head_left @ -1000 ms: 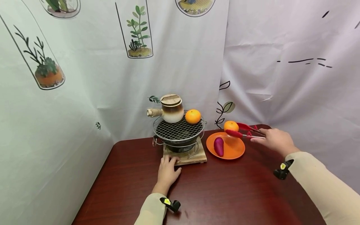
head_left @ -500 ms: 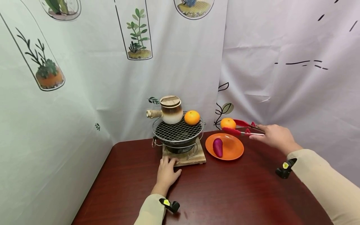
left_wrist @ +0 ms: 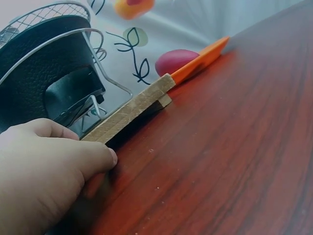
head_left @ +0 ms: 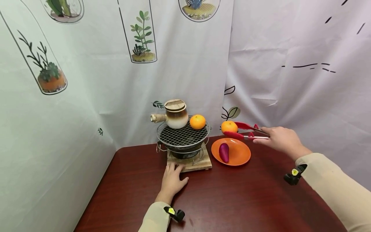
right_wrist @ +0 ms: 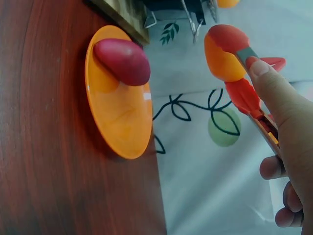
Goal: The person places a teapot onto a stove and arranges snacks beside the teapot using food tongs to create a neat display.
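Observation:
My right hand (head_left: 282, 140) grips red-tipped tongs (head_left: 251, 137), which pinch an orange fruit like a mandarin (head_left: 229, 127) in the air, between the grill and the orange plate (head_left: 240, 155). A purple eggplant-shaped piece (head_left: 224, 152) lies on that plate. In the right wrist view the tongs' red heads (right_wrist: 229, 38) sit on either side of the mandarin. My left hand (head_left: 171, 180) rests its fingers on the near left corner of the wooden board (head_left: 189, 163), its thumb spread off to the side. On the board stands a round black grill (head_left: 182, 137) with a wire mesh top.
A brown-and-white pot (head_left: 177, 118) with a wooden lid and side handle sits at the back of the mesh. Another mandarin (head_left: 197, 122) lies right of it. A printed cloth wall (head_left: 191, 64) stands behind the dark red table (head_left: 232, 199).
My right hand has lifted the tongs and mandarin slightly and carried them left, from over the plate's right side toward the grill. The left hand stays at the board.

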Available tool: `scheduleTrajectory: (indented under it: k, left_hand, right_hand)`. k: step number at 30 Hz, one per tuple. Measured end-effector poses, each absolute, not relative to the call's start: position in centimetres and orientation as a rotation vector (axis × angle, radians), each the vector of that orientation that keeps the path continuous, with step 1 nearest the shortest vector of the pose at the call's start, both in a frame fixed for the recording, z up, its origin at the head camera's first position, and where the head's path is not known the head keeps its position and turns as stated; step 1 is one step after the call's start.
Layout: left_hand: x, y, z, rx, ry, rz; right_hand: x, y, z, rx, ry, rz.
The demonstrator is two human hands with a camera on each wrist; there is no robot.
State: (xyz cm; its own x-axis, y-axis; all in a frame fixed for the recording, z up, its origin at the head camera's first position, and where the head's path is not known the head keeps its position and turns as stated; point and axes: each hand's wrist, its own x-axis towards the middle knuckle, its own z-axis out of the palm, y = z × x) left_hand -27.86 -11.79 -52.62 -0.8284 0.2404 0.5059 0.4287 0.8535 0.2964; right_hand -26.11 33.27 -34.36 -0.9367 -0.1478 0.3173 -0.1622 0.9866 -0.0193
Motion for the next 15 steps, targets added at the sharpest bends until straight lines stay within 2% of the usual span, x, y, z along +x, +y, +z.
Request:
scheduleTrajectory:
  k: [15]
  left_hand:
    - [-27.1, -11.5, -53.1, -0.598, -2.527, -0.400]
  right_hand:
    - [-25.6, 31.2, -32.7, 0.303, -2.774, 0.042]
